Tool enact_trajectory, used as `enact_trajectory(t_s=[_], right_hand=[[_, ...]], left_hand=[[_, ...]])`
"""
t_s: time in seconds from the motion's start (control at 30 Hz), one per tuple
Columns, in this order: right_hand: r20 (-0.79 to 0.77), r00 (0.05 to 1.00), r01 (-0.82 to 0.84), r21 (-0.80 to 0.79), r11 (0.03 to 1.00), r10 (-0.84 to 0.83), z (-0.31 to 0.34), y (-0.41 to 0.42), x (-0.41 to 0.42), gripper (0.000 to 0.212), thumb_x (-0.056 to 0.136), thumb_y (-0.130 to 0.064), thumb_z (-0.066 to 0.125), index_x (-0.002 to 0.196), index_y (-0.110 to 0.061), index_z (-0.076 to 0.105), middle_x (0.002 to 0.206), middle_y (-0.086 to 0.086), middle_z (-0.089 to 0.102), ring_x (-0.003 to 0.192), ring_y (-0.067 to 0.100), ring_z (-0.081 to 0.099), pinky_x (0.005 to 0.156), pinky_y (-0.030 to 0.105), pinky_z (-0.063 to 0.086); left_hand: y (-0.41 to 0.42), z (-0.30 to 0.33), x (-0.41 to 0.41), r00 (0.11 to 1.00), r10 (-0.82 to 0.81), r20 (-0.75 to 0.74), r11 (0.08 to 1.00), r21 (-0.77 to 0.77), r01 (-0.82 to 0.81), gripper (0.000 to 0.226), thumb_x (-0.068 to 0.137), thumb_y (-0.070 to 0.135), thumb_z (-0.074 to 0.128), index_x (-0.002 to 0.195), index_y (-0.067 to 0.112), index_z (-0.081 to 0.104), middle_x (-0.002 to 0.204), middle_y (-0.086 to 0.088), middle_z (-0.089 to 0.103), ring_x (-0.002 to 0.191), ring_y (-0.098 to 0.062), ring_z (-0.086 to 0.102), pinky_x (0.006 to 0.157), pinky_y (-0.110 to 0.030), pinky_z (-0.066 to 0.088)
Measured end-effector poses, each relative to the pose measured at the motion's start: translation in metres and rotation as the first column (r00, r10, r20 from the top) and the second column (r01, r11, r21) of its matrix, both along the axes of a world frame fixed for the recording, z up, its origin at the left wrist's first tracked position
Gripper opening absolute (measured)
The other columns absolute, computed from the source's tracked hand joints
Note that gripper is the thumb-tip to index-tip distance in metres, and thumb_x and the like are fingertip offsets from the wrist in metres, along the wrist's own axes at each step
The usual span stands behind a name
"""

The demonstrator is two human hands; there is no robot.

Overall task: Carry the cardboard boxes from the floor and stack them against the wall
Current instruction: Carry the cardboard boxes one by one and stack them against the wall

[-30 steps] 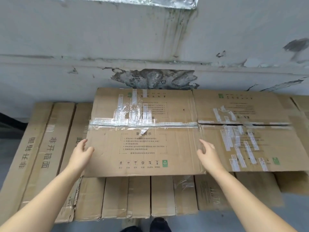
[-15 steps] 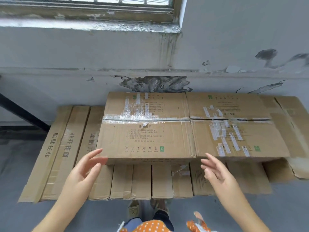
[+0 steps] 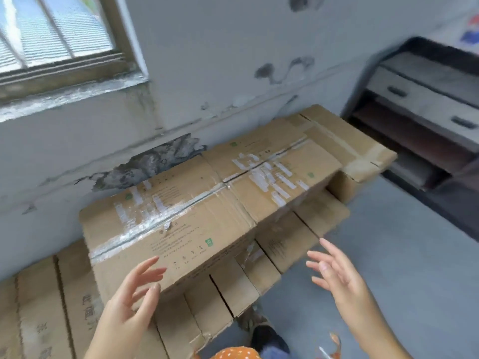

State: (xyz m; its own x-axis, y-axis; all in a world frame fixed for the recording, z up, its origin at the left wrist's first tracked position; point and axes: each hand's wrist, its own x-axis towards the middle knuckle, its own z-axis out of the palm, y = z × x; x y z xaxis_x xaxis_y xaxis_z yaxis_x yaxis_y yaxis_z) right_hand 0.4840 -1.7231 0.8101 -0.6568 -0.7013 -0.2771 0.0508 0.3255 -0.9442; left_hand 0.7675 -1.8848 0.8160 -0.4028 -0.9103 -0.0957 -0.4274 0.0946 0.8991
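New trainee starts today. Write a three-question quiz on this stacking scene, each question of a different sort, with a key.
1. True or false: the left hand grips the taped box.
2. Which sits at the right edge of the view? A) a ladder B) a drawer unit C) a bicycle
3. Fill in: above the boxes, in the wall, is a ___.

Key: 1 false, both hands, the right hand too, are open and hold nothing; 2 B; 3 window.
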Motion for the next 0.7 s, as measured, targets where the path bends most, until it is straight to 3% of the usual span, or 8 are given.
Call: enact_trajectory(t_s=[0.13, 0.33, 0.5, 0.63, 0.7], right_hand=[[0.037, 0.963, 0.268, 0.008, 0.963, -0.268, -0.013, 0.066, 0.046, 0.037, 0.098, -0.003, 0.042, 0.127, -0.024, 0.048, 0.112, 0.001, 0.066, 0.095, 0.004, 0.067, 0.078, 0.019, 0.055], [0.009, 0.81, 0.586, 0.031, 0.81, -0.586, -0.013, 0.152, 0.111, 0.038, 0.095, 0.001, 0.044, 0.127, -0.02, 0.048, 0.11, 0.001, 0.067, 0.088, 0.0, 0.068, 0.076, 0.016, 0.053], [-0.025, 0.589, 0.808, 0.029, 0.589, -0.807, -0.007, 0.21, 0.165, 0.037, 0.095, 0.0, 0.046, 0.125, -0.021, 0.05, 0.108, 0.003, 0.067, 0.086, 0.001, 0.068, 0.076, 0.016, 0.053], [-0.078, 0.417, 0.908, 0.062, 0.413, -0.905, -0.005, 0.256, 0.213, 0.038, 0.094, -0.005, 0.05, 0.118, -0.034, 0.052, 0.107, -0.005, 0.069, 0.093, 0.006, 0.068, 0.093, 0.039, 0.051], [-0.089, 0.33, 0.942, 0.087, 0.323, -0.94, -0.005, 0.286, 0.236, 0.038, 0.094, -0.009, 0.051, 0.117, -0.039, 0.052, 0.104, -0.01, 0.07, 0.096, 0.006, 0.067, 0.097, 0.044, 0.047]], left_hand=[[-0.014, 0.006, -0.017, 0.965, -0.26, -0.03, 0.964, -0.058, 0.258, 0.035, 0.085, 0.019, 0.051, 0.116, 0.033, 0.055, 0.1, 0.005, 0.069, 0.097, 0.004, 0.061, 0.082, -0.003, 0.044], [0.026, 0.004, -0.058, 0.845, -0.521, -0.121, 0.852, -0.029, 0.522, 0.038, 0.09, -0.001, 0.052, 0.114, 0.029, 0.057, 0.1, 0.0, 0.071, 0.091, 0.003, 0.064, 0.079, -0.005, 0.046], [0.081, 0.0, -0.088, 0.609, -0.781, -0.14, 0.612, 0.024, 0.79, 0.041, 0.089, -0.007, 0.052, 0.113, 0.026, 0.059, 0.096, -0.004, 0.072, 0.091, 0.0, 0.066, 0.08, -0.006, 0.046], [0.119, 0.006, -0.114, 0.44, -0.885, -0.153, 0.443, 0.016, 0.896, 0.043, 0.089, -0.011, 0.048, 0.109, 0.026, 0.057, 0.096, -0.007, 0.071, 0.084, -0.011, 0.066, 0.079, -0.017, 0.049], [0.143, 0.008, -0.128, 0.359, -0.921, -0.152, 0.362, 0.011, 0.932, 0.041, 0.089, -0.011, 0.047, 0.111, 0.023, 0.057, 0.097, -0.007, 0.07, 0.082, -0.009, 0.066, 0.079, -0.019, 0.049]])
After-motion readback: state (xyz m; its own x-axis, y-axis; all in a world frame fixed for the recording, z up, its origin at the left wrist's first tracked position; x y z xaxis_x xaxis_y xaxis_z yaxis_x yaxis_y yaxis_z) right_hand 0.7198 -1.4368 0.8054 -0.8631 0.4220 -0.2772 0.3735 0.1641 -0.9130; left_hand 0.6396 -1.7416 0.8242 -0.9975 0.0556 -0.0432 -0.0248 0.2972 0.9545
